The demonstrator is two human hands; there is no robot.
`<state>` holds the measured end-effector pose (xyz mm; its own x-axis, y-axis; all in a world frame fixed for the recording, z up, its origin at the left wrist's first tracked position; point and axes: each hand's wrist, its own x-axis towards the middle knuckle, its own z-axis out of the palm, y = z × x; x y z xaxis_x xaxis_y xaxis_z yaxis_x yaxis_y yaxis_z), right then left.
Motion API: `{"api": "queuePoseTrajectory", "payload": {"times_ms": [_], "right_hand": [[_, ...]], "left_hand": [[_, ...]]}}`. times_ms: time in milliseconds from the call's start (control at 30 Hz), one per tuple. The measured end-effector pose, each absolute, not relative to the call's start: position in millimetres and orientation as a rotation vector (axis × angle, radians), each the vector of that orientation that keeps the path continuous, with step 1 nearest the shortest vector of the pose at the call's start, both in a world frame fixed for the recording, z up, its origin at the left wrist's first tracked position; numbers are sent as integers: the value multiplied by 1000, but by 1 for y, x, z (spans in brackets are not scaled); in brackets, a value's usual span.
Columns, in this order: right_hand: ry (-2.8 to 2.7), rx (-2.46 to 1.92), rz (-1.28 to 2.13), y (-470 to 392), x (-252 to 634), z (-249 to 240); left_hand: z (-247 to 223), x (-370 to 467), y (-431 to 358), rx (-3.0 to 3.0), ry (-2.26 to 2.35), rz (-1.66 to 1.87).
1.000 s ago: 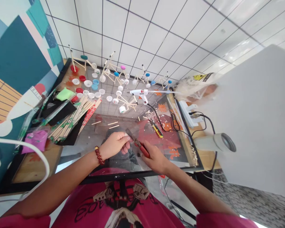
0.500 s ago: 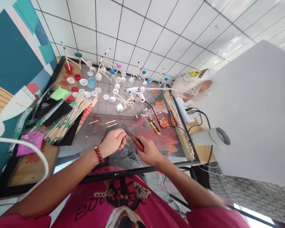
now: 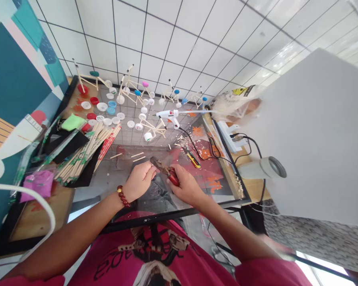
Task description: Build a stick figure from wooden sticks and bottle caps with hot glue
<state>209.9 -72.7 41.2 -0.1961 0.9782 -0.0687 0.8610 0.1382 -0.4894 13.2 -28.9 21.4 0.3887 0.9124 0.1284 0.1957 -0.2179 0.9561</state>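
Observation:
Red-handled pliers (image 3: 173, 176) are gripped in my right hand (image 3: 186, 187), their dark jaws pointing up and left. My left hand (image 3: 140, 180), with a beaded bracelet (image 3: 123, 196) on its wrist, is pinched closed beside the jaws; what its fingertips hold is too small to name. Short cut sticks (image 3: 138, 155) lie on the glass tabletop beyond my left hand. A yellow and black utility knife (image 3: 193, 159) rests to the right of the pliers, near scattered wood bits (image 3: 183, 142).
A white glue gun (image 3: 170, 115) with a black cord lies behind. Bottle caps (image 3: 102, 106) and several stick structures line the back. Bundled sticks (image 3: 83, 157), green clay (image 3: 73, 122) and a pink packet (image 3: 38, 184) are at left. A power strip (image 3: 230, 137) and lamp (image 3: 262, 168) stand at right.
The pliers have turned in my right hand, and their jaws now look closer together beside my left fingertips. The whole view has shifted slightly.

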Motion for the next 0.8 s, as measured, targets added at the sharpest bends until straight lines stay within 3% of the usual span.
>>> {"api": "queuePoseTrajectory", "payload": {"times_ms": [267,500,800], "right_hand": [[-2231,-1951,424,-65,208,37],[-2386,-1938,440,-39,197,37],[-2185,-2055,329,-33,189,47]], "left_hand": [[29,13,-34,1742,959,899],[14,5,-21,1684,1100,974],[21,5,-17,1153,958,907]]}}
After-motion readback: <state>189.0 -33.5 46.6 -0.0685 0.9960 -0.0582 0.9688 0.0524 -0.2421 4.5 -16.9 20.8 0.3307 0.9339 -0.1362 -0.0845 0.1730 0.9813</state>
